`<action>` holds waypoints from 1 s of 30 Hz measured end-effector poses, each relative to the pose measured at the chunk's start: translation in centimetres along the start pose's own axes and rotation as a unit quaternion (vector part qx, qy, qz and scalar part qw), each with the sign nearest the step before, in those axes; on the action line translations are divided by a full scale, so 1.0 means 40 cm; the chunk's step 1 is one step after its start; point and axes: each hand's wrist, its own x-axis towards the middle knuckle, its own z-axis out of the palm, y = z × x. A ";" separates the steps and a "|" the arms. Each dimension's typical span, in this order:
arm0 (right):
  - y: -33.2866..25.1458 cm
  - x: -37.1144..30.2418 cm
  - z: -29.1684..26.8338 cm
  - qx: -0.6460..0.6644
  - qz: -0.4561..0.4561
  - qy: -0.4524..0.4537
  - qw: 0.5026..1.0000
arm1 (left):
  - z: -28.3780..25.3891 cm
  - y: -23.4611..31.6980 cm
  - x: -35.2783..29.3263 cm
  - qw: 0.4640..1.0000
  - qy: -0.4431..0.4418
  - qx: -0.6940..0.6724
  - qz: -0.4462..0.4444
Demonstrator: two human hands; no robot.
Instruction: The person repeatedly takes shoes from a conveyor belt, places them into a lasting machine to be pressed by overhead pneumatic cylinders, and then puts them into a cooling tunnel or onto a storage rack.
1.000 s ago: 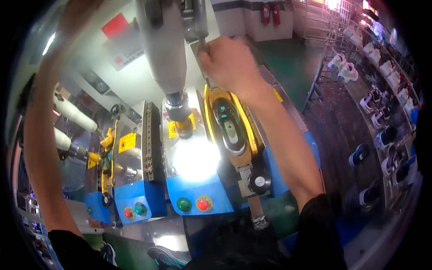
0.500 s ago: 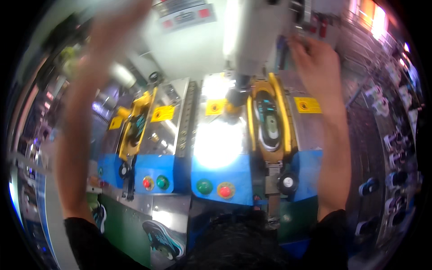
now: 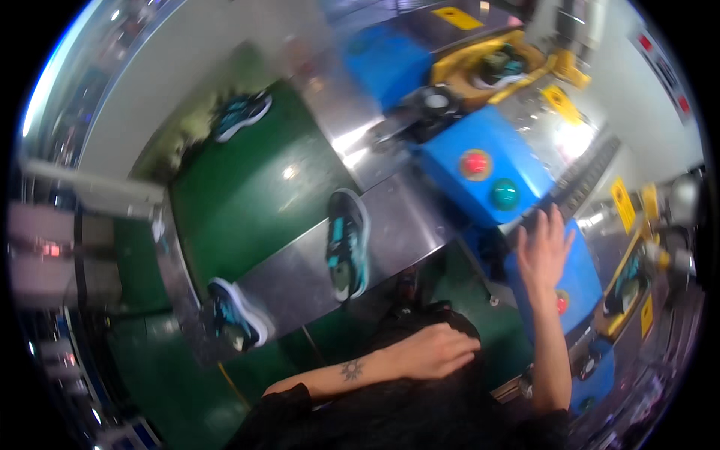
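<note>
My right hand (image 3: 545, 251) is open, fingers spread, over a blue control panel (image 3: 581, 289) with a red button (image 3: 562, 301) near the wrist; it holds nothing. Low in front of my body, my left hand (image 3: 439, 351) has its fingers curled in, with nothing showing in them. A dark sneaker with teal accents (image 3: 349, 244) lies on the metal ledge (image 3: 405, 217) to the left of my hands. In a yellow clamp at the far side sits another sneaker (image 3: 501, 67), and a third shoe (image 3: 624, 289) rests in the clamp to the right.
A second blue panel (image 3: 487, 161) carries a red button (image 3: 475, 165) and a green one (image 3: 504, 194). One more sneaker (image 3: 236, 315) lies at the ledge's left end, another (image 3: 244, 116) on the green surface (image 3: 262, 187). Bare metal shows between the ledge shoes.
The view has swung left. Both hands, raised high at the machine before, have come down: the left to in front of my body, the right over the blue panel with fingers spread.
</note>
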 end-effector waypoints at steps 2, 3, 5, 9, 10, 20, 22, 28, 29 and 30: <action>-0.061 -0.019 -0.014 0.146 -0.013 0.049 0.988 | -0.022 -0.039 -0.104 0.985 0.124 0.091 -0.080; -0.081 -0.043 -0.012 0.231 0.011 0.132 0.964 | -0.049 -0.033 -0.130 0.977 0.121 0.134 -0.110; -0.216 -0.124 0.031 0.409 0.030 0.079 0.908 | -0.033 -0.035 -0.187 0.949 0.212 0.114 -0.203; -0.487 -0.293 0.098 0.535 -0.096 -0.270 0.795 | -0.067 0.028 -0.348 0.828 0.390 -0.027 -0.402; -0.509 -0.325 0.078 0.543 -0.087 -0.321 0.771 | -0.068 0.038 -0.434 0.783 0.449 0.015 -0.431; -0.659 -0.312 0.237 0.501 0.138 -0.420 0.744 | -0.297 -0.210 -1.226 0.524 0.600 0.042 -0.603; -0.832 -0.285 0.233 0.400 0.163 -0.405 0.806 | -0.290 -0.246 -1.198 0.538 0.687 -0.079 -0.482; -0.804 -0.200 0.181 0.455 0.278 -0.431 0.728 | -0.362 -0.227 -1.125 0.510 0.678 -0.161 -0.504; -0.817 -0.190 0.162 0.486 0.301 -0.422 0.703 | -0.405 -0.217 -1.136 0.519 0.658 -0.200 -0.508; -0.823 -0.202 0.128 0.516 0.327 -0.410 0.677 | -0.452 -0.202 -1.159 0.528 0.629 -0.239 -0.518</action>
